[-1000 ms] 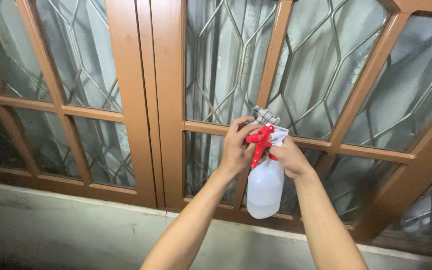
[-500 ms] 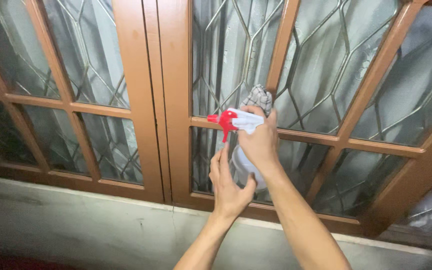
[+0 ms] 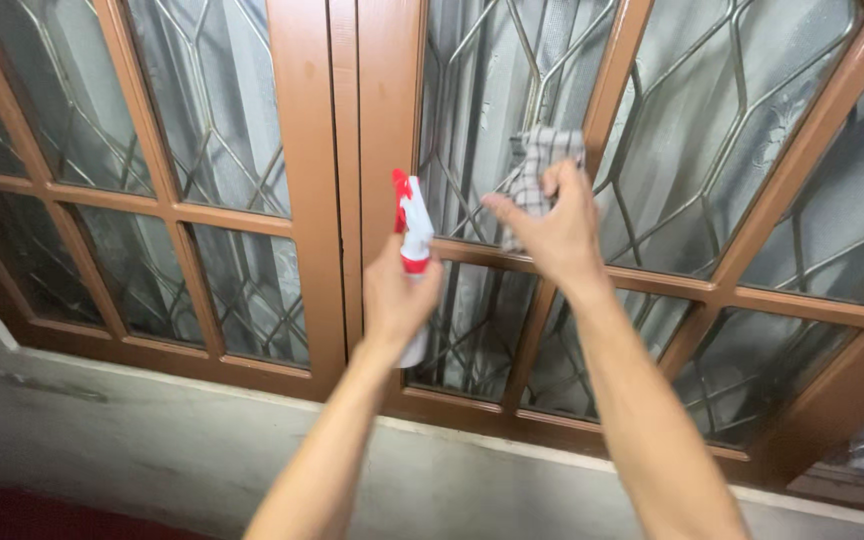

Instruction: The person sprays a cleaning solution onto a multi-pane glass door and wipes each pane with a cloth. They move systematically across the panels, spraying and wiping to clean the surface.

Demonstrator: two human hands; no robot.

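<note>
**Mia:** What is each hand doing?

**Sam:** The left hand [image 3: 397,300] is wrapped tight around the neck of a spray bottle [image 3: 413,225]. The bottle is white with a red top, and the red nozzle sticks up above the fist. The right hand [image 3: 550,228] is up higher and a bit to the side. Its fingers pinch a checked cloth [image 3: 537,170] and press it near the glass pane [image 3: 492,110].

**Mia:** Are the hands touching?

**Sam:** No. They are apart, with a strip of brown window frame [image 3: 392,120] showing just beside the bottle.

**Mia:** How do you do this bit well?

**Sam:** I think you point the nozzle at the glass, not at the wood. The bottle sits right in front of the frame now, so turn it a little toward the hand with the cloth.

**Mia:** And the cloth?

**Sam:** Keep it bunched flat under the fingers. The glass has metal lines [image 3: 472,60] crossing it. A loose corner could catch on them, I think.

**Mia:** Anything below the hands?

**Sam:** A grey wall [image 3: 152,440] sits under the window. Drips could run down there, so a small squeeze seems best.

**Mia:** Is the finger on the trigger?

**Sam:** I cannot tell. The fist hides it.
</note>
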